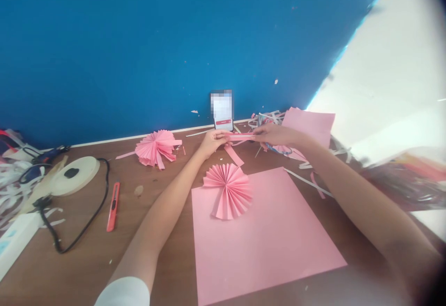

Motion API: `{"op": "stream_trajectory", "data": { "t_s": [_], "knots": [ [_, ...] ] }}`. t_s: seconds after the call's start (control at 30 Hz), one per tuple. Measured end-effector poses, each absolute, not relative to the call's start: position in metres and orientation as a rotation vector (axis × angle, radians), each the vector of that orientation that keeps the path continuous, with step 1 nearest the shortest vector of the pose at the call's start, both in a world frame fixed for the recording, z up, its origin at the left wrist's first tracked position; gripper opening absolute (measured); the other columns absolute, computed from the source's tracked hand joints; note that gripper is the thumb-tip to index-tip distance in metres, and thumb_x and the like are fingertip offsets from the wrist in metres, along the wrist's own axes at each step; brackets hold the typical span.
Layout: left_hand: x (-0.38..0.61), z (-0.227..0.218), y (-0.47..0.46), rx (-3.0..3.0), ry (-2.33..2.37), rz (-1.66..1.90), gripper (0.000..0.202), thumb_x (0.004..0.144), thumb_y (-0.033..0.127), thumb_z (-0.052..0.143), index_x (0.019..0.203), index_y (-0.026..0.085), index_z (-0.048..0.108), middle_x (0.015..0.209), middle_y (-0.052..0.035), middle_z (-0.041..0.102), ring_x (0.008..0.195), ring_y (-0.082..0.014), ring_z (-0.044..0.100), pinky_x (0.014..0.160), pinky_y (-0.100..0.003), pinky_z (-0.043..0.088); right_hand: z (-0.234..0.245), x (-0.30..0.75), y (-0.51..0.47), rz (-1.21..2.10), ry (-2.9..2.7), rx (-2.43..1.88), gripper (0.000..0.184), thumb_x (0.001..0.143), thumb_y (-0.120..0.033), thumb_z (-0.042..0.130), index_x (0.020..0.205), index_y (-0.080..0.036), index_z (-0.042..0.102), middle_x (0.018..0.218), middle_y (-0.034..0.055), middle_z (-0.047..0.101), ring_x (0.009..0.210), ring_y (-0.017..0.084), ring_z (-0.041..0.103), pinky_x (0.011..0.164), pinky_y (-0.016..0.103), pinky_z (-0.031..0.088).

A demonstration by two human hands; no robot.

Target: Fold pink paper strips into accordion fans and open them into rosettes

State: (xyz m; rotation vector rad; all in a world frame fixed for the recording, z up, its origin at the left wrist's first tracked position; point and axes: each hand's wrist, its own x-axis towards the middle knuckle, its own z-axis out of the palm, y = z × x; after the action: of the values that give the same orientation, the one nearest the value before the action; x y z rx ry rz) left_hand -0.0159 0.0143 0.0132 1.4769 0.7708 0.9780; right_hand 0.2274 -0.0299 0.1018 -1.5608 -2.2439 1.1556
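Observation:
Both my hands reach far across the brown table. My left hand and my right hand each pinch one end of a narrow folded pink paper strip, held level just above the table. Below the strip lies a pleated pink paper fan, resting on the top edge of a large flat pink sheet. A second pleated pink rosette lies to the left, near the wall.
A phone leans on the blue wall behind my hands. A red utility knife, a tape roll, a black cable and paper scraps are at left. More pink sheets and offcuts lie at right.

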Motion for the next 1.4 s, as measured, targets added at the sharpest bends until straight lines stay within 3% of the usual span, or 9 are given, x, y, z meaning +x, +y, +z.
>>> {"op": "stream_trajectory", "data": {
  "t_s": [0.13, 0.3, 0.5, 0.63, 0.8, 1.07, 1.2, 1.3, 1.4],
  "knots": [
    [-0.017, 0.013, 0.015, 1.468, 0.775, 0.996, 0.040, 0.070, 0.036, 0.073, 0.100, 0.010, 0.067, 0.079, -0.0087, 0.071, 0.072, -0.0186, 0.068, 0.068, -0.029, 0.052, 0.096, 0.230, -0.026, 1.284, -2.142, -1.536, 0.038, 0.079, -0.057, 0.056, 0.085, -0.020, 0.061, 0.048, -0.0008, 0.053, 0.050, 0.014, 0.054, 0.051, 0.025, 0.038],
    [-0.017, 0.016, 0.015, 1.457, 0.759, 1.014, 0.038, 0.069, 0.034, 0.074, 0.099, 0.011, 0.067, 0.078, -0.0074, 0.071, 0.067, -0.0161, 0.067, 0.065, -0.027, 0.051, 0.095, 0.229, -0.026, 1.321, -2.039, -1.496, 0.035, 0.079, -0.054, 0.058, 0.082, -0.020, 0.060, 0.046, -0.0032, 0.049, 0.040, 0.009, 0.042, 0.043, 0.023, 0.033],
    [-0.017, 0.017, 0.013, 1.462, 0.780, 1.028, 0.035, 0.070, 0.031, 0.071, 0.098, 0.011, 0.068, 0.078, -0.0073, 0.071, 0.069, -0.0163, 0.067, 0.066, -0.027, 0.051, 0.094, 0.225, -0.027, 1.154, -1.987, -1.520, 0.025, 0.079, -0.037, 0.057, 0.063, -0.017, 0.057, 0.044, -0.0028, 0.048, 0.040, 0.008, 0.040, 0.043, 0.022, 0.032],
    [-0.017, 0.017, 0.012, 1.467, 0.809, 1.029, 0.032, 0.070, 0.029, 0.069, 0.098, 0.012, 0.068, 0.082, -0.0079, 0.071, 0.067, -0.0152, 0.066, 0.066, -0.027, 0.051, 0.088, 0.223, -0.025, 1.048, -1.973, -1.528, 0.021, 0.077, -0.030, 0.054, 0.062, -0.016, 0.060, 0.043, -0.0029, 0.048, 0.039, 0.007, 0.038, 0.042, 0.021, 0.030],
    [-0.014, 0.024, 0.007, 1.719, 0.779, 0.984, 0.031, 0.069, 0.032, 0.071, 0.094, 0.014, 0.070, 0.100, -0.0095, 0.070, 0.089, -0.0192, 0.065, 0.079, -0.029, 0.049, 0.086, 0.213, -0.031, 1.002, -1.950, -1.546, 0.022, 0.076, -0.028, 0.053, 0.058, -0.016, 0.058, 0.047, -0.0015, 0.053, 0.035, 0.005, 0.035, 0.038, 0.021, 0.026],
    [-0.012, 0.021, 0.007, 1.843, 0.857, 0.957, 0.021, 0.073, 0.033, 0.068, 0.078, 0.012, 0.070, 0.073, -0.0053, 0.069, 0.065, -0.0144, 0.061, 0.063, -0.025, 0.047, 0.080, 0.203, -0.034, 0.906, -2.012, -1.554, 0.026, 0.081, -0.039, 0.052, 0.069, -0.018, 0.063, 0.055, 0.0003, 0.060, 0.039, 0.007, 0.044, 0.037, 0.020, 0.032],
    [-0.010, 0.022, 0.006, 2.004, 0.926, 1.059, 0.016, 0.078, 0.020, 0.059, 0.087, 0.016, 0.071, 0.088, -0.0059, 0.071, 0.084, -0.0186, 0.063, 0.078, -0.031, 0.048, 0.076, 0.201, -0.034, 0.916, -1.937, -1.613, 0.029, 0.081, -0.045, 0.053, 0.080, -0.019, 0.065, 0.059, 0.0010, 0.062, 0.039, 0.010, 0.046, 0.035, 0.021, 0.033],
    [-0.007, 0.025, 0.001, 2.215, 1.035, 1.135, 0.029, 0.077, 0.011, 0.053, 0.100, 0.021, 0.069, 0.105, -0.0059, 0.069, 0.103, -0.0221, 0.058, 0.095, -0.038, 0.040, 0.074, 0.196, -0.036, 0.905, -1.952, -1.555, 0.032, 0.082, -0.048, 0.053, 0.080, -0.019, 0.065, 0.057, 0.0011, 0.060, 0.044, 0.011, 0.049, 0.039, 0.022, 0.035],
    [-0.004, 0.027, -0.004, 2.383, 0.994, 1.043, 0.036, 0.076, 0.012, 0.056, 0.109, 0.023, 0.065, 0.111, -0.0059, 0.066, 0.107, -0.0233, 0.055, 0.098, -0.039, 0.036, 0.072, 0.192, -0.038, 0.855, -2.021, -1.434, 0.032, 0.083, -0.047, 0.052, 0.076, -0.018, 0.064, 0.055, 0.0004, 0.059, 0.049, 0.011, 0.051, 0.046, 0.022, 0.036]
  ]
}}
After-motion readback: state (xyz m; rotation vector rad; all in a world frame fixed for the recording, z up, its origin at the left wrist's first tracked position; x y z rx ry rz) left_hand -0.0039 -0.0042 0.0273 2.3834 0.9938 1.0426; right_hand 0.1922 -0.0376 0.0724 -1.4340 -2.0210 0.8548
